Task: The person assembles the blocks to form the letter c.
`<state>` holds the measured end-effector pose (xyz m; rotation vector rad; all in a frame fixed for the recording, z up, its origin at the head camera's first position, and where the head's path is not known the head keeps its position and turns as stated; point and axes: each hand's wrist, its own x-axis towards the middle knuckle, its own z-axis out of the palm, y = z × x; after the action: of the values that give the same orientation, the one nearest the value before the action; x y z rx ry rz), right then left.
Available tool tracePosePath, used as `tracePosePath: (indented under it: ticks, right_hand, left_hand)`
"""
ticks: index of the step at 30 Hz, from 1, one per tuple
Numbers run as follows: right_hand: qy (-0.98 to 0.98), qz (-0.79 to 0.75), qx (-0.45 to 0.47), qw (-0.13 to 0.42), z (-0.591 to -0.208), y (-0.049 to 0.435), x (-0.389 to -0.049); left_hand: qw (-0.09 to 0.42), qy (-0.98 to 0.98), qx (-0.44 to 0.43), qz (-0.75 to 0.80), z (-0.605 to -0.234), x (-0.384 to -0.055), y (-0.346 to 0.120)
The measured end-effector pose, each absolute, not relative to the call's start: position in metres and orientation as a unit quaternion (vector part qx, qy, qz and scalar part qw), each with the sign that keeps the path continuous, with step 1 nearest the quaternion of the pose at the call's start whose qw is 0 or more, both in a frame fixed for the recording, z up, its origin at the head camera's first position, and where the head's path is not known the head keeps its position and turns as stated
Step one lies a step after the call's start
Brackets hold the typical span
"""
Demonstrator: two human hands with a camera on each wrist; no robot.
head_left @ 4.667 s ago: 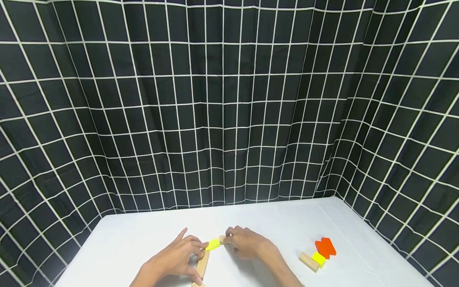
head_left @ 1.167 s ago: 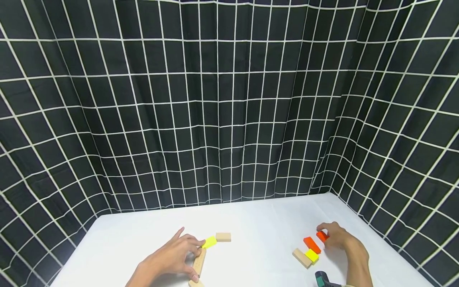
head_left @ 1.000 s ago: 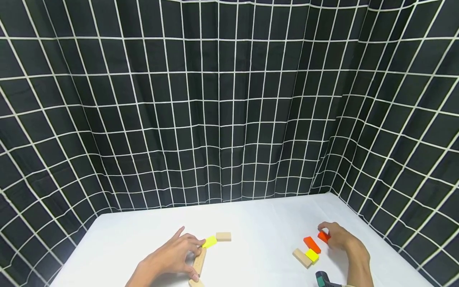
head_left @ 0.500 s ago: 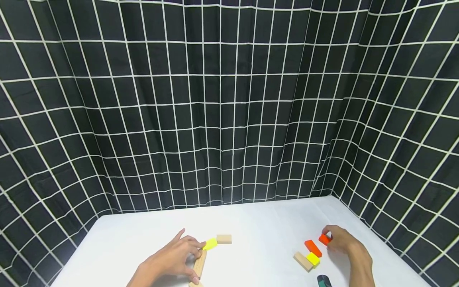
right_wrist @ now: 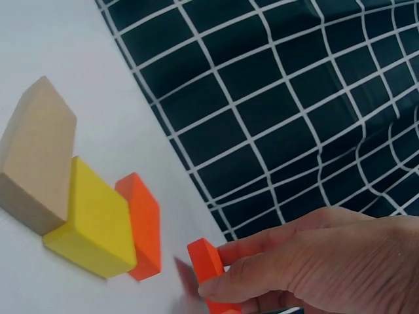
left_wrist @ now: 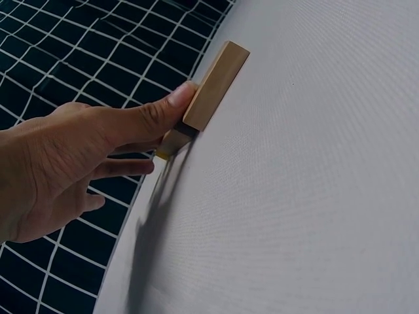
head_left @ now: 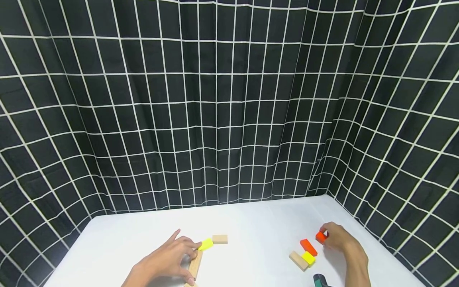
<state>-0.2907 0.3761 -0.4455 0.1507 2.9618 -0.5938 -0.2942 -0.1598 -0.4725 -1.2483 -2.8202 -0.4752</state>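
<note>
My left hand (head_left: 166, 257) rests beside an angled row of blocks on the white table. Its index fingertip touches a yellow block (head_left: 206, 244), and its thumb presses near where a long wooden block (head_left: 195, 264) meets a nearer wooden block (left_wrist: 218, 85). Another wooden block (head_left: 220, 239) lies at the row's far right end. Over on the right, my right hand (head_left: 338, 239) pinches a small orange block (right_wrist: 206, 265) between thumb and fingers. Near that hand sit a second orange block (right_wrist: 143, 229), a yellow block (right_wrist: 95, 226) and a wooden block (right_wrist: 39, 150), side by side.
A dark object with a green patch (head_left: 319, 280) shows at the bottom edge, near the right forearm. Black curtain with a white grid (head_left: 215, 119) stands behind and beside the white table (head_left: 251, 223).
Since the oldest frame, my right hand has left the wooden block at the row's end, moved right, and taken hold of an orange block, now apart from the other. My left hand stays put.
</note>
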Motion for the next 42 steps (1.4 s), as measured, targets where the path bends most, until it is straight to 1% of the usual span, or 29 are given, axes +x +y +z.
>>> tracePosePath:
  ticks: [4,11,18,25,33,42]
  right_hand:
    - [0.980,-0.190,0.037,0.041,-0.440,0.373,-0.292]
    - [0.982,-0.188,-0.004,-0.009,-0.421,0.366,-0.291]
    - [0.975,-0.218,-0.037,-0.028,-0.398,0.344,-0.288]
    - [0.972,-0.221,-0.077,-0.014,-0.386,0.319,-0.285]
    - [0.955,-0.247,-0.164,0.023,-0.376,0.277,-0.286]
    - [0.948,-0.225,-0.222,0.039,-0.366,0.248,-0.284]
  left_hand:
    - [0.010,-0.903,-0.401,-0.151,-0.473,-0.293,-0.162]
    - [0.016,-0.900,-0.411,-0.144,-0.471,-0.296,-0.159]
    - [0.006,-0.905,-0.403,-0.134,-0.468,-0.295,-0.159]
    - [0.002,-0.904,-0.407,-0.130,-0.466,-0.293,-0.158]
    - [0.012,-0.906,-0.404,-0.124,-0.468,-0.293,-0.162]
    - [0.010,-0.910,-0.395,-0.128,-0.469,-0.296,-0.158]
